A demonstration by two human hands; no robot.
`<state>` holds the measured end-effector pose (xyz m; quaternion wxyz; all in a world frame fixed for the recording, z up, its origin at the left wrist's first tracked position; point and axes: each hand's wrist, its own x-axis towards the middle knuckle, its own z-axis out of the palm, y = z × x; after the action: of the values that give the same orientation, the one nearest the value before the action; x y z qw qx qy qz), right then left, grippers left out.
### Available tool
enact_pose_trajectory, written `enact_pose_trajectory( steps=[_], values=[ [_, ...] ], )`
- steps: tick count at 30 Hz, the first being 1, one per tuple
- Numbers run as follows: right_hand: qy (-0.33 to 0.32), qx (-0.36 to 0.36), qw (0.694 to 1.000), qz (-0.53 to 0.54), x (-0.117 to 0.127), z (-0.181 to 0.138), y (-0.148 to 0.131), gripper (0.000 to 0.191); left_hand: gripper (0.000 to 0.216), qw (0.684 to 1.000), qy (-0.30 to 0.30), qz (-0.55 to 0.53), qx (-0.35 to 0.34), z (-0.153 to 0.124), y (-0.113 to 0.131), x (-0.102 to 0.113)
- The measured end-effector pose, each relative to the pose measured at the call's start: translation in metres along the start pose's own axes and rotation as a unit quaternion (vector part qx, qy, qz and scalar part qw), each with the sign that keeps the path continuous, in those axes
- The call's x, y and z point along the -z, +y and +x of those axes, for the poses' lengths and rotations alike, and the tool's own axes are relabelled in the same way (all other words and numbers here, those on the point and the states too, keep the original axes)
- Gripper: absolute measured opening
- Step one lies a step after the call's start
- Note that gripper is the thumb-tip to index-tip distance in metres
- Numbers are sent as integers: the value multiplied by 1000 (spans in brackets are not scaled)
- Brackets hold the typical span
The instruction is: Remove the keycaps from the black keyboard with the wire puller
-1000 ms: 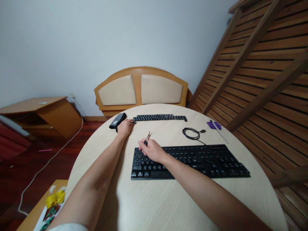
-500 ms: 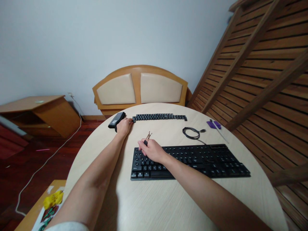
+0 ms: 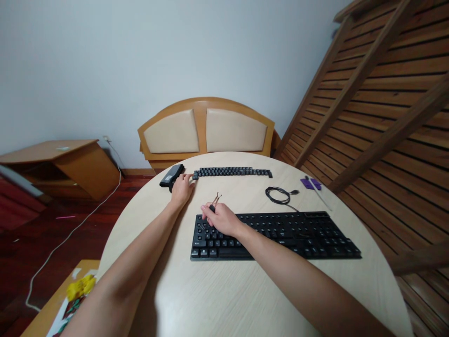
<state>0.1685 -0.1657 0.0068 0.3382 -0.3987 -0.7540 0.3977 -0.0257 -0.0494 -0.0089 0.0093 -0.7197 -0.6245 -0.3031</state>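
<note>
My left hand (image 3: 182, 188) rests near the far left of the table, its fingers stretched towards the left end of a row of loose black keycaps (image 3: 226, 172). Nothing shows in its grasp. Just beside it lies a black pouch-like case (image 3: 172, 175) with a pale label. My right hand (image 3: 222, 219) is closed on a keycap puller (image 3: 213, 207), whose two wire prongs point away from me. This hand is over the upper left of a black keyboard (image 3: 266, 255); several keys look removed, and my forearm hides part of the board.
A coiled black cable (image 3: 277, 201) runs from the keyboard's back edge. Purple pieces (image 3: 310, 183) and a thin pale brush-like stick (image 3: 321, 194) lie at the right rim of the round table (image 3: 224, 299). A lower surface at left holds a yellow item (image 3: 80, 288).
My left hand has drawn back slightly from the leftmost keycap, its fingers loosening. The right hand holds still with the puller. The view has shifted a little.
</note>
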Motion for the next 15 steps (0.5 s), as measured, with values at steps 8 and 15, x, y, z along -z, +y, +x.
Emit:
enact_pose_trajectory(
  steps=[8,15],
  values=[
    [31,16,999,35,-3,0,3,36,23,985,-57,-161,-3,-54,24,13],
    [86,30,996,19,-2,-2,6,31,20,943,-182,-262,-97,-89,48,42]
  ],
)
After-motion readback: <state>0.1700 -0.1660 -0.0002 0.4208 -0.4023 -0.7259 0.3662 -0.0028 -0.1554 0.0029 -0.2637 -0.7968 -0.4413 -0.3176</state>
